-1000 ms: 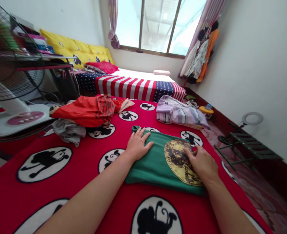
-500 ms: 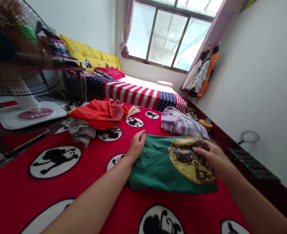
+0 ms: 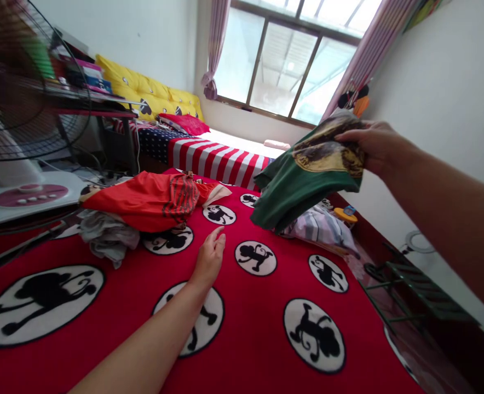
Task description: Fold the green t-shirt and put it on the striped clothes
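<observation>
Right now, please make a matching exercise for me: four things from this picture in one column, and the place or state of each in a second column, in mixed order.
Things:
1. green shirt
2. left hand
3. orange garment
4. striped lilac garment

Places or states:
A. lies in a heap near the fan
B. held up in the air by the right hand
C. rests open on the red blanket
D. lies at the blanket's right edge, below the lifted shirt

Pairs: 1-B, 2-C, 3-A, 4-D
</observation>
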Motion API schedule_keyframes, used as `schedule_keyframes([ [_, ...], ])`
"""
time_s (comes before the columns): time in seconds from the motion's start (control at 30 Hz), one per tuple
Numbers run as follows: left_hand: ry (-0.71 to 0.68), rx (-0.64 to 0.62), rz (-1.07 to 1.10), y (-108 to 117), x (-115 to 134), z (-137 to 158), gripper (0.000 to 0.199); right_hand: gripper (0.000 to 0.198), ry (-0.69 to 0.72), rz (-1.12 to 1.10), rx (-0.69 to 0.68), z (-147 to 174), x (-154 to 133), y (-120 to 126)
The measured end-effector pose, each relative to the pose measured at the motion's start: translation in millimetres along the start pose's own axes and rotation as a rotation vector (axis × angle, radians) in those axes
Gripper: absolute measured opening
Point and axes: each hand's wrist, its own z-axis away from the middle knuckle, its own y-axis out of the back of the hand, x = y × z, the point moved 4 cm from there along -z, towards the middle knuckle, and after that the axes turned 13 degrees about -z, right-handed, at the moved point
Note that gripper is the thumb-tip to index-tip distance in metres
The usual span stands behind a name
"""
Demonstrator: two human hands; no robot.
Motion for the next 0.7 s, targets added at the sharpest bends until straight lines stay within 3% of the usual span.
schedule_keyframes([
  [0.07, -0.006, 0.007, -0.043, -0.7, -1.6, -0.2, 0.048, 0.039, 0.047, 0.058, 0.02, -24.5, 20.4, 32.4],
  [0.17, -0.023, 0.015, -0.094, -2.0, -1.1, 0.0, 0.047, 0.045, 0.001, 0.231, 0.074, -46.3, 76.6, 87.7],
  [0.23, -0.039, 0.018, -0.122, -3.1, 0.1, 0.7, 0.046, 0.052, -0.049, 0.389, 0.146, -47.2, 121.5, 119.2],
  [0.3, -0.043, 0.017, -0.143, -4.1, 0.6, 1.5, 0.045, 0.073, -0.054, 0.588, 0.208, -38.6, 163.4, 136.1],
  [0.37, -0.04, 0.012, -0.158, -4.8, 0.1, 2.2, 0.045, 0.078, 0.003, 0.799, 0.087, -24.8, 200.2, 128.3],
  [0.47, -0.043, 0.0, -0.169, -5.4, -1.4, 2.5, 0.045, 0.061, 0.105, 0.939, -0.166, 0.4, 244.9, 91.5],
  [0.57, -0.05, 0.0, -0.171, -5.2, -1.3, 2.5, 0.045, 0.052, 0.136, 1.027, -0.22, 15.8, 272.9, 62.0],
  [0.7, -0.059, -0.005, -0.198, -5.0, 4.1, 2.7, 0.043, 0.053, 0.008, 1.096, -0.237, 9.7, 281.1, 51.9],
])
